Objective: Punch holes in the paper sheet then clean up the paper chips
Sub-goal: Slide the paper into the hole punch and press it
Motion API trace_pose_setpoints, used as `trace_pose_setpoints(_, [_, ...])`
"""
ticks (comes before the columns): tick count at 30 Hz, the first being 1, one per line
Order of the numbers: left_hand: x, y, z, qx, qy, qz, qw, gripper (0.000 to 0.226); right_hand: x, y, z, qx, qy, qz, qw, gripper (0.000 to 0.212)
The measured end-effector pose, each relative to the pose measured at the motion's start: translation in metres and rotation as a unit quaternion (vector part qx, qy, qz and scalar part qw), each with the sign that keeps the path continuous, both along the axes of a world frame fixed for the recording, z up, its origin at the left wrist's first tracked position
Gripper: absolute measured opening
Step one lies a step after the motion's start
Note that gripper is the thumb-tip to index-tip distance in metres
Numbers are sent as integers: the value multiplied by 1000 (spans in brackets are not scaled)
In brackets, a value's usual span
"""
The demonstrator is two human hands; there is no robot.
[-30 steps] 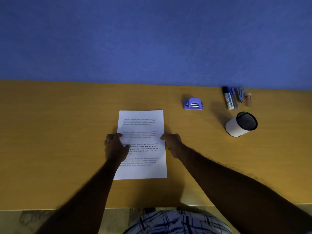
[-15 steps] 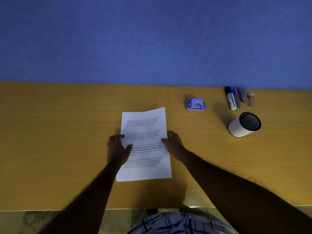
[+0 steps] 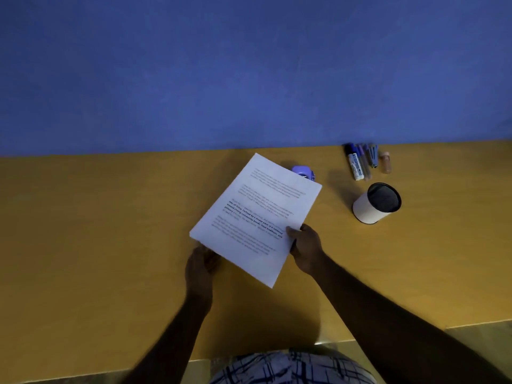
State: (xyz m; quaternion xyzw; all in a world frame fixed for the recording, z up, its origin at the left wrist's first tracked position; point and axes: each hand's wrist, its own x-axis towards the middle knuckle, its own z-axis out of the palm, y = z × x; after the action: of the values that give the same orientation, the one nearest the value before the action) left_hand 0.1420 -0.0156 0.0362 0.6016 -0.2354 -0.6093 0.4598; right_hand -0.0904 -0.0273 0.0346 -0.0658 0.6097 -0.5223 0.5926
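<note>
- Two hands just past the front edge of the table (image 3: 97, 231). Holding anything?
- Right hand (image 3: 306, 249) pinching the paper sheet (image 3: 257, 217) at its right long edge, thumb on top, fingers beneath. Left hand (image 3: 201, 266) at the sheet's near short edge, by the left corner, fingers tucked under. Too blurred to tell whether gripping or only touching.
- And the lie of the sheet?
- Lifted off the table, over its middle, printed side up. Long axis on a diagonal, from near-left to far-right. Head of the text pointing far-right, toward the back edge.
- Beyond that?
- Purple hole punch (image 3: 303, 173), partly hidden behind the sheet's far edge. Further right, a white cup (image 3: 372, 206) with a dark inside. Then markers (image 3: 356, 164) lined up against the back edge, under a blue wall (image 3: 249, 65).
</note>
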Motion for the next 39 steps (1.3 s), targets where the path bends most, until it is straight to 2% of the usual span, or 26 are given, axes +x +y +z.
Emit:
trace_pose_setpoints(3, [-31, -6, 7, -32, 77, -65, 994, 43, -7, 6, -1, -17, -15, -13, 1000, 33])
trace_pose_setpoints(6, [-46, -14, 7, -50, 27, -95, 994, 43, -12, 13, -6, -17, -28, -25, 999, 33])
trace_pose_setpoints(9, [-50, -22, -2, -30, -31, -93, 995, 38, -19, 22, -11, -28, -34, -16, 999, 33])
trace_pose_setpoints(13, [-43, -28, -7, -34, -50, -113, 992, 37, -43, 27, -13, -29, -22, 10, 999, 39])
trace_pose_setpoints(17, [-32, -33, -12, -11, -68, -150, 986, 31, -85, 23, -13, -15, 0, -44, 999, 36])
trace_pose_setpoints(20, [-27, -40, -18, 15, -78, -178, 981, 28, -112, 14, -11, 48, 51, -36, 997, 21])
trace_pose_setpoints(22, [-26, -46, -21, 37, -83, -191, 977, 26, -126, 8, -12, 74, 99, 21, 992, 13])
trace_pose_setpoints(25, [-26, -55, -27, 67, -101, -201, 972, 31, -137, -1, -14, 103, 155, 138, 973, 25])
trace_pose_setpoints(30, [-36, -64, -29, 37, -168, -250, 953, 25, -128, -13, -23, 118, 293, 279, 907, 18])
trace_pose_setpoints(32, [-43, -66, -29, 21, -209, -252, 945, 32, -123, -13, -27, 111, 350, 318, 874, 24])
trace_pose_setpoints(34, [-48, -67, -30, 25, -241, -227, 943, 40, -118, -11, -29, 115, 385, 329, 855, 27])
trace_pose_setpoints(39, [-57, -68, -31, 16, -270, -186, 945, 37, -114, -2, -34, 87, 412, 283, 862, 16])
